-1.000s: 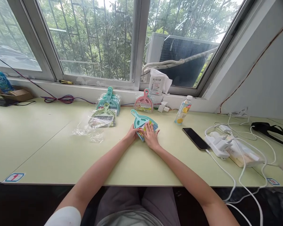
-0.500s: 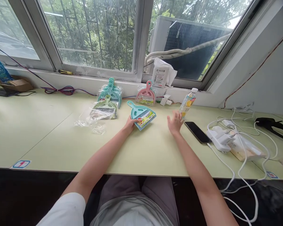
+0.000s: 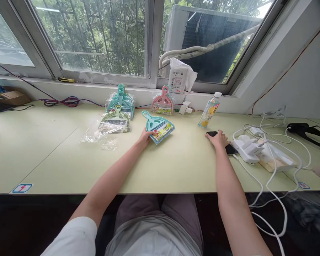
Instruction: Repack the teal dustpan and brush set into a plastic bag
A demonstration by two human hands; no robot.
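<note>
Table [image 3: 56, 156]: pale green, spans the whole view under the window.
Teal dustpan set [image 3: 158, 127]: lies flat at 12 o'clock from the person, handle pointing to 10 o'clock.
Left hand [image 3: 144, 137]: fingers rest on the set's near left edge, touching rather than clenching it.
Right hand [image 3: 218, 139]: lies palm down over the black phone [image 3: 230, 149] at 2 o'clock, covering it; whether it grasps it cannot be told.
Bottle [image 3: 208, 114]: upright just beyond the phone.
</note>
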